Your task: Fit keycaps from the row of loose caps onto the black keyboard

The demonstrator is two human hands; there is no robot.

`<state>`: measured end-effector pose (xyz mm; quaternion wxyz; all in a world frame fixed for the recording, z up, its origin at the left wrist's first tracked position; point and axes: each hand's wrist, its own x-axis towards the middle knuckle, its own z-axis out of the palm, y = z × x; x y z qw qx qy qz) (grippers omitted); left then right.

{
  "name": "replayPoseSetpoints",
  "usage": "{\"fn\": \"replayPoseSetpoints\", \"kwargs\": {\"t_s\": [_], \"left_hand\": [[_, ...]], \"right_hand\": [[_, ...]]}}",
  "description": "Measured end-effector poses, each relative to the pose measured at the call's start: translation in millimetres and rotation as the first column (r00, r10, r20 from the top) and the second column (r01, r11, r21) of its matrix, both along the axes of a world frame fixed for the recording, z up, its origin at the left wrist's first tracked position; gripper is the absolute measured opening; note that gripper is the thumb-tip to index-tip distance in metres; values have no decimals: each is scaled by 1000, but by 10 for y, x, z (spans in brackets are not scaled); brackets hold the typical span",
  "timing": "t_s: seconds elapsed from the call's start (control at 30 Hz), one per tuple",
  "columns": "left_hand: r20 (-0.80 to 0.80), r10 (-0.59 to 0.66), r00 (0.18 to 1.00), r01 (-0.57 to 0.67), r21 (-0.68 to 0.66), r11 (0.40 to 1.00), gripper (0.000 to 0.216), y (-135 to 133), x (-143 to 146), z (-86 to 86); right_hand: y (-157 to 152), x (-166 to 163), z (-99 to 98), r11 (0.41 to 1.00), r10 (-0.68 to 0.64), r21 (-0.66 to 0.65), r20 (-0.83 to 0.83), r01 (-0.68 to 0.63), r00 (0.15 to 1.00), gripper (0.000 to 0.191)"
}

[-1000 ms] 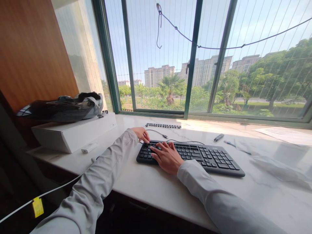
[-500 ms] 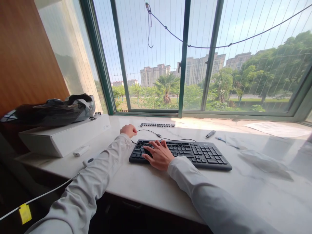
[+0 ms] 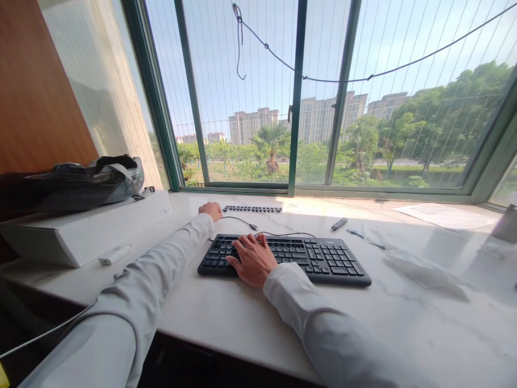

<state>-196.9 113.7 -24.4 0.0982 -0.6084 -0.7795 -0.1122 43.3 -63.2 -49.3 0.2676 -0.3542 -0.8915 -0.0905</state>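
A black keyboard (image 3: 319, 258) lies on the white marble sill (image 3: 226, 312). My right hand (image 3: 252, 260) rests on its left half, fingers spread flat over the keys. My left hand (image 3: 210, 210) reaches past the keyboard's far left corner with its fingers curled in. It sits just left of a loose black strip of keys (image 3: 252, 208) near the window. I cannot make out what the curled fingers hold, if anything. The keyboard's thin black cable (image 3: 242, 220) loops between the strip and the keyboard.
On the left, a white box (image 3: 89, 229) carries a dark bag (image 3: 76, 186), with a small white device (image 3: 114, 254) in front of it. A dark marker (image 3: 338, 223), a sheet of paper (image 3: 444, 215) and clear plastic wrap (image 3: 424, 269) lie to the right. The window frame (image 3: 297, 97) closes the back.
My left hand has moved from the keyboard's back edge farther back and left, toward the strip of keys. My right hand stays on the keys. The view has turned right.
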Motion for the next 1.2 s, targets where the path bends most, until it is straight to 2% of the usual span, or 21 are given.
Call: {"fn": "replayPoseSetpoints", "kwargs": {"t_s": [0.17,0.33,0.43,0.57,0.67,0.8,0.9,0.97,1.03,1.13,1.2], "left_hand": [[16,83,996,-83,7,996,62,394,-36,-118],[58,137,989,-139,30,990,63,746,-59,-210],[42,125,991,-127,35,991,58,838,-52,-217],[37,124,992,-126,45,991,52,806,-50,-188],[51,116,992,-118,45,992,53,720,-69,-112],[63,64,996,-66,41,997,48,561,-57,91],[66,-3,998,-1,60,998,37,348,33,274],[38,-107,993,100,149,984,35,128,130,370],[-36,-250,968,251,256,934,33,-144,244,427],[-33,-487,873,477,269,837,41,-568,427,425],[1,-629,778,603,281,746,44,-798,542,377]], "right_hand": [[12,28,37,998,-29,63,-22,31,999,36],[32,38,53,995,-55,86,-11,56,998,33],[35,32,51,994,-56,92,-20,57,998,35],[26,37,67,995,-49,90,-7,49,999,37],[22,46,80,996,-58,68,8,57,998,34],[35,49,71,995,-61,74,11,60,998,33],[54,51,66,992,-70,109,5,69,998,36],[61,56,78,989,-88,120,9,87,996,37],[65,65,100,985,-127,121,10,125,992,36],[69,83,132,978,-172,121,19,169,985,33],[78,98,143,971,-201,136,7,198,980,31]]}}
